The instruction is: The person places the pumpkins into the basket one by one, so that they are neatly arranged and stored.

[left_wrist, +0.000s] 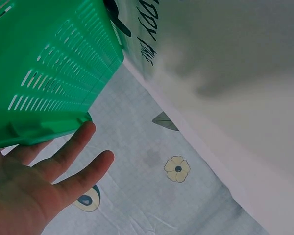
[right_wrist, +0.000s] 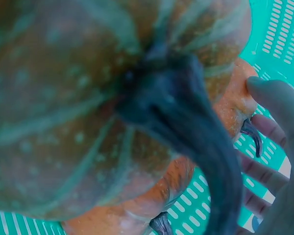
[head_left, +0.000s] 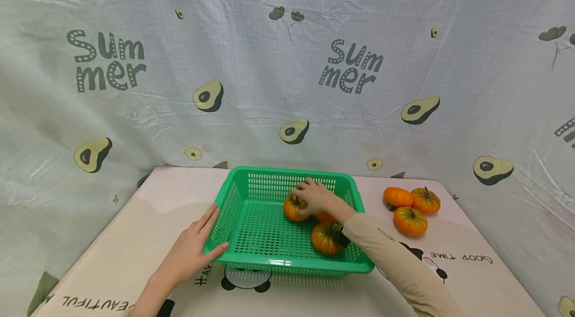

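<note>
A green plastic basket (head_left: 287,263) stands on the table, with orange pumpkins in its right half. My right hand (head_left: 320,198) reaches into it and grips a small pumpkin (head_left: 291,211), thumb and fingers curved round its top and sides. Just behind this wrist lies another pumpkin (head_left: 322,238); a third pumpkin (head_left: 325,217) is partly hidden under the hand. Up close in the right wrist view, a striped pumpkin (right_wrist: 54,112) with a thick dark stem covers much of the scene. My left hand (head_left: 190,252) rests against the basket's left rim, fingers extended.
To the right of the basket, three more pumpkins sit together on the table: one smooth orange pumpkin (head_left: 397,196), one at the back (head_left: 426,200) and one in front (head_left: 411,222). A printed cloth (head_left: 251,107) hangs behind the table.
</note>
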{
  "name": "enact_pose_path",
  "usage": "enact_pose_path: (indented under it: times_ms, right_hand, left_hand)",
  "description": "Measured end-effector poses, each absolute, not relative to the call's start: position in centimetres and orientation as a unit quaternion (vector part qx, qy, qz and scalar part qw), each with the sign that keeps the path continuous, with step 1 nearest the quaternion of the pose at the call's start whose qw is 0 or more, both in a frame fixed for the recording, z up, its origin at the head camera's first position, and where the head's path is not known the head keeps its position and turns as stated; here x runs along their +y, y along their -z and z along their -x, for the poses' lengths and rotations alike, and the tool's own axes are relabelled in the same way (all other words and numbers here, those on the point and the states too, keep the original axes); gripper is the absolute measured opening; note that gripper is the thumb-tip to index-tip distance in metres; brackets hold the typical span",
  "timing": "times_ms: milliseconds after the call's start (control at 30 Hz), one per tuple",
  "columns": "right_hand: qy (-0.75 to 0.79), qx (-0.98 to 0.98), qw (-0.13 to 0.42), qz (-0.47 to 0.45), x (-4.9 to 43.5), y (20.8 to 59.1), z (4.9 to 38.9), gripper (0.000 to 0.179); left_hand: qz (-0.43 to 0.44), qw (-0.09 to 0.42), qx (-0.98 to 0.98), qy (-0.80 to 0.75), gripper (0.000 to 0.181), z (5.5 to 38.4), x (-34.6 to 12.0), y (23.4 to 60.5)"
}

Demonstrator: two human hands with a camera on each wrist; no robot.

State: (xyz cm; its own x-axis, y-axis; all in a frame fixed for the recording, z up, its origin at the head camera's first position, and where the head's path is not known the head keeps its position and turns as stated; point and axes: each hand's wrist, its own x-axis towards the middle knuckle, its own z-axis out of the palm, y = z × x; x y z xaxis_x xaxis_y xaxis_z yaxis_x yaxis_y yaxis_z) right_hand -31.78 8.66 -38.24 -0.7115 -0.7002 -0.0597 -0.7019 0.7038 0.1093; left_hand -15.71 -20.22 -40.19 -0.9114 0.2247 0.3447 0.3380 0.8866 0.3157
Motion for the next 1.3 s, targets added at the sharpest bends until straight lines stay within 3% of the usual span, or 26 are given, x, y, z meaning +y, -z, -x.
enact_pose_path:
  times_ms: [200,533,867,1300]
  right_hand:
    - [-0.057,0.927,0.010,0.371,8.6,37.8,31.5,0.043]
    - [0.027,0.920,-0.010,0.390,9.5,33.8,28.6,0.031]
    - [0.079,0.897,-0.100,0.423,14.7,31.9,23.8,0.026]
    - [0.098,0.874,-0.259,0.399,22.1,36.7,20.9,0.027]
  left_hand:
    - [0.140,0.139,-0.962,0.190,0.077,15.7,-20.2,40.3]
    - [0.140,0.137,-0.964,0.182,0.077,15.5,-20.1,39.9]
    - [0.137,0.140,-0.964,0.180,0.077,15.7,-20.1,40.0]
    - [0.140,0.136,-0.963,0.183,0.078,15.7,-20.1,40.0]
